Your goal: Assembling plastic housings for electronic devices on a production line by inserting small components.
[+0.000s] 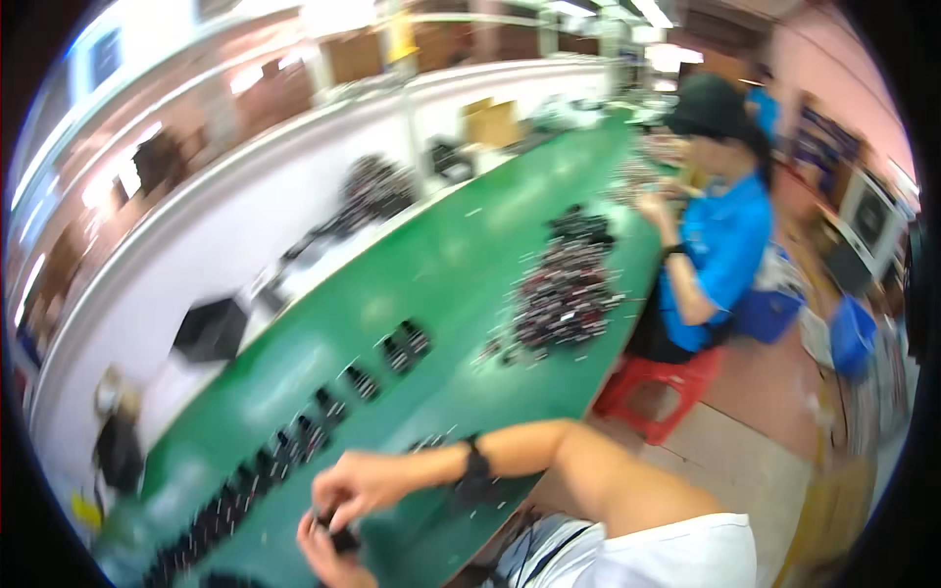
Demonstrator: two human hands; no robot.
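Along a green counter (pixel 461 255), a row of small black parts (pixel 263 467) runs near the left hand (pixel 328 563), which pinches a black piece (pixel 343 539) together with the right hand (pixel 368 484). A loosened grip could drop it; a stray leftward reach could upset the row.

A co-worker (pixel 725 245) in a blue shirt on a red stool (pixel 694 380), a blue bin (pixel 769 318) nearby

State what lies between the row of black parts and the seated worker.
The head view shows a heap of dark parts on the green table.
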